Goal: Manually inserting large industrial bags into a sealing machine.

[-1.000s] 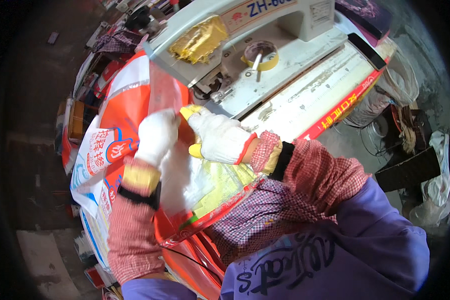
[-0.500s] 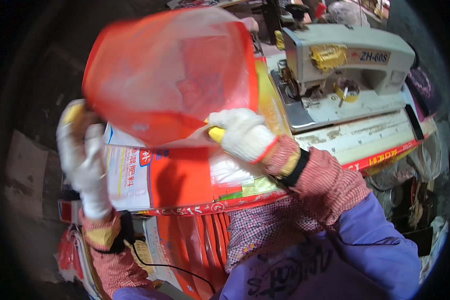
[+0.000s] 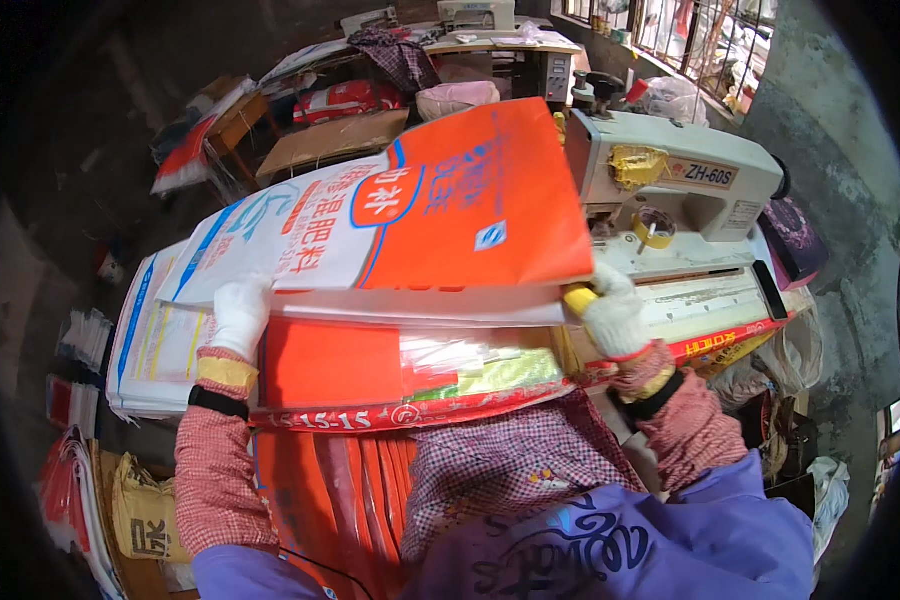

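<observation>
A large flat sack (image 3: 450, 225), orange and white with blue print, slants across the work table in front of me. Its near edge runs between my two gloved hands. My left hand (image 3: 241, 318), in a white glove, is closed at the near left edge, with its fingertips partly hidden by the sack. At the near right corner, my right hand (image 3: 613, 312) grips the sack with yellow-tipped glove fingers. Below it lie more flat sacks (image 3: 150, 350), white with yellow and blue print, and an orange one (image 3: 332, 365).
A white sewing machine (image 3: 685, 180) stands at the right, with a yellow tape roll (image 3: 654, 228) on it. Folded orange sacks (image 3: 345, 490) hang below the table's red front edge (image 3: 420, 412). Farther back are another table (image 3: 510, 42), cardboard (image 3: 330, 143) and bundles.
A translucent red bag was up in my right hand while my left was apart from it. Now both hands are at an orange-and-white sack's near edge. The view takes in more of the room.
</observation>
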A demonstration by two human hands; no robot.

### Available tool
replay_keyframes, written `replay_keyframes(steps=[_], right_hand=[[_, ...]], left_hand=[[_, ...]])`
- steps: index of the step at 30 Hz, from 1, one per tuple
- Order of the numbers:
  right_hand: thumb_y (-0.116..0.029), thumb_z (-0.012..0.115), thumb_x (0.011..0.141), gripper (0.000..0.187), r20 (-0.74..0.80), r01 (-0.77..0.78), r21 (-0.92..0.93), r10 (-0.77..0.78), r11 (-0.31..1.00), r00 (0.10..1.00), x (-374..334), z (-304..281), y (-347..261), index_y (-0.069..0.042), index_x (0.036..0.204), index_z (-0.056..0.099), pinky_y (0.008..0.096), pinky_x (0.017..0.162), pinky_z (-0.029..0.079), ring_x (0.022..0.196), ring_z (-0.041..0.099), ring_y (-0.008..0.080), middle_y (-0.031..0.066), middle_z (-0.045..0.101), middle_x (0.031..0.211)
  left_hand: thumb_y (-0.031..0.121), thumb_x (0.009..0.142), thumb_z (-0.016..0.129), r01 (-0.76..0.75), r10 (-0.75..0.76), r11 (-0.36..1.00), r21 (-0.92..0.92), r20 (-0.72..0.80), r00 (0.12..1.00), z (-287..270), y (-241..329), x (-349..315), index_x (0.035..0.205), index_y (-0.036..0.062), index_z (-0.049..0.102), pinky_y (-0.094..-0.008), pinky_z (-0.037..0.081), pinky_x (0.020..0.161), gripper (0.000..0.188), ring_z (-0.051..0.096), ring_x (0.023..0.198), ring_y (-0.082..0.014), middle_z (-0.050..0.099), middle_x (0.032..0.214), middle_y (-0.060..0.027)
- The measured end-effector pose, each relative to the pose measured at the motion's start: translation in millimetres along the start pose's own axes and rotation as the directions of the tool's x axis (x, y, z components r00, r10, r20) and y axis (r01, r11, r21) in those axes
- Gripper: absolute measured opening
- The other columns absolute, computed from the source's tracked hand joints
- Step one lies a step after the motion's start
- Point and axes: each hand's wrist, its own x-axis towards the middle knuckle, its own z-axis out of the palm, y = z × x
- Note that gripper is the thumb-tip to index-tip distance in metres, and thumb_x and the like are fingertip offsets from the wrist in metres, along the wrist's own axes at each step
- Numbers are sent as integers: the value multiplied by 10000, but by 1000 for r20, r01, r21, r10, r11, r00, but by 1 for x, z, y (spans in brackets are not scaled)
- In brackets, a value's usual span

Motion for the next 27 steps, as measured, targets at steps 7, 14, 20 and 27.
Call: replay_keyframes(steps=[7, 14, 20, 27], right_hand=[[-96, 558, 800, 78, 821, -530, 366, 3, 765, 570, -82, 104, -57, -64, 861, 594, 248, 650, 461, 752, 574, 155, 47, 602, 778], [-256, 558, 787, 223, 822, 667, -370, -106, 646, 559, -9, 95, -36, -103, 939, 615, 306, 748, 475, 870, 596, 172, 7, 631, 929], [-236, 586, 761, 213, 788, 734, -326, -257, 596, 559, 32, 167, -16, -85, 903, 638, 307, 732, 484, 840, 610, 180, 46, 635, 943], [-212, 619, 730, 202, 731, 817, -267, -446, 511, 517, 50, 146, 31, -64, 860, 665, 309, 712, 493, 805, 626, 189, 91, 640, 958]], left_hand=[[103, 749, 512, 453, -419, 878, -157, 207, 884, 11, -92, -124, 872, 37, 633, -404, 460, 727, 185, 602, 832, -327, 626, 841, -188], [238, 861, 505, 710, -485, 329, -623, 533, 693, -132, 59, -222, 1278, -51, 348, -334, 329, 975, 531, 420, 1163, -227, 431, 1272, -178], [57, 766, 600, 533, -613, -505, -678, 717, 332, -81, 220, -295, 1353, 33, 211, -246, 423, 748, 705, 502, 921, -102, 515, 1119, -49], [164, 895, 440, 406, -401, -632, -660, 727, 557, -94, 202, -292, 1204, -16, 429, -322, 410, 859, 358, 512, 999, -190, 529, 1127, -91]])
